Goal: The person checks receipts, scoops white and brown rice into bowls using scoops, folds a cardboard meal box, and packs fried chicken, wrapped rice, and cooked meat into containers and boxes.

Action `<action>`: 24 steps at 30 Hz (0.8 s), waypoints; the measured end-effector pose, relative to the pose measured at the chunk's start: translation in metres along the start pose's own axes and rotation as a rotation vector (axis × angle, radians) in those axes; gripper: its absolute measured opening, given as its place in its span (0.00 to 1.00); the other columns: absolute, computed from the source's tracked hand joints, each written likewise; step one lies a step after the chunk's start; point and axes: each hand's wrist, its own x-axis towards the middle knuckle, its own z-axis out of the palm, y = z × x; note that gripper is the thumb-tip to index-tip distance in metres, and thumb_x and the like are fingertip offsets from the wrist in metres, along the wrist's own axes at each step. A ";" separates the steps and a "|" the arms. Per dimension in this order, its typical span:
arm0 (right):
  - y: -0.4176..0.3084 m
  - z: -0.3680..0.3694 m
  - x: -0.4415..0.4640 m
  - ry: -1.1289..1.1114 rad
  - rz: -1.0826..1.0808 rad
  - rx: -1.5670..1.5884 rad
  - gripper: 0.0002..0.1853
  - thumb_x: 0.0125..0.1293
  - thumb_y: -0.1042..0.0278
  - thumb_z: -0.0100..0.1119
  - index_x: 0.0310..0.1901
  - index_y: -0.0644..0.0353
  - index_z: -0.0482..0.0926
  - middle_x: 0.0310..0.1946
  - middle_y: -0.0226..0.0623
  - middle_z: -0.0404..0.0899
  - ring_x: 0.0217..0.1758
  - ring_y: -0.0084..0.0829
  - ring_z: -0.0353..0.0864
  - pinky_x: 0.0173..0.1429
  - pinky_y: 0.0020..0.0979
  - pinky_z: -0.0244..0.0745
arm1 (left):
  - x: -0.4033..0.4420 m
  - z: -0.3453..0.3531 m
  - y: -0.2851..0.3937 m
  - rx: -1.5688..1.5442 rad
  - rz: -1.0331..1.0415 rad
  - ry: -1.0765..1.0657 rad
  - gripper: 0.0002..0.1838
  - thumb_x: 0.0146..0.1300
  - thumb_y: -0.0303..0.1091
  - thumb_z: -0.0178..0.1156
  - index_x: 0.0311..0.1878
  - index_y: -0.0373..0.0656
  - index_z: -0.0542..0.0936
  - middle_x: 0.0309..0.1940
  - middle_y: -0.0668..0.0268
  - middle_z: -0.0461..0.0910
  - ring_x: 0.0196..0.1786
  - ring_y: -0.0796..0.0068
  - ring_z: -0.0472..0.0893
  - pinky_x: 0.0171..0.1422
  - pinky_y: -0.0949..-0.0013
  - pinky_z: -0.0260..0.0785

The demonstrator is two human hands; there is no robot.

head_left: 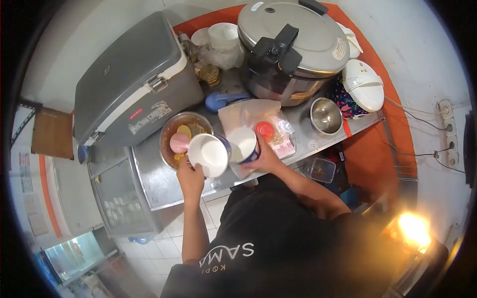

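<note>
My left hand (191,175) grips a paper bowl (211,155) by its rim; its white inside faces up toward me. In my right hand (266,158) is a second paper bowl (242,144), white within and dark blue outside, tilted and close beside the first. Left of them stands a metal bowl (163,144) with food in it and a pink-headed utensil (179,142). Beyond my right hand lies a plastic bag (243,111) with a red round lid (264,131) near it.
A large rice cooker (298,47) and a grey cooler box (134,79) stand at the back of the metal counter (149,184). A blue ladle (223,101), stacked white bowls (223,37), a steel bowl (326,116) and a flower-patterned container (362,87) are also there.
</note>
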 end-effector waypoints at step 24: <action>0.056 -0.034 0.025 0.706 -0.053 -0.449 0.19 0.54 0.72 0.62 0.50 0.57 0.80 0.51 0.41 0.79 0.60 0.45 0.73 0.67 0.44 0.64 | -0.035 0.050 -0.192 -0.110 -0.206 -0.010 0.29 0.59 0.36 0.68 0.57 0.29 0.69 0.46 0.49 0.77 0.41 0.59 0.83 0.37 0.63 0.80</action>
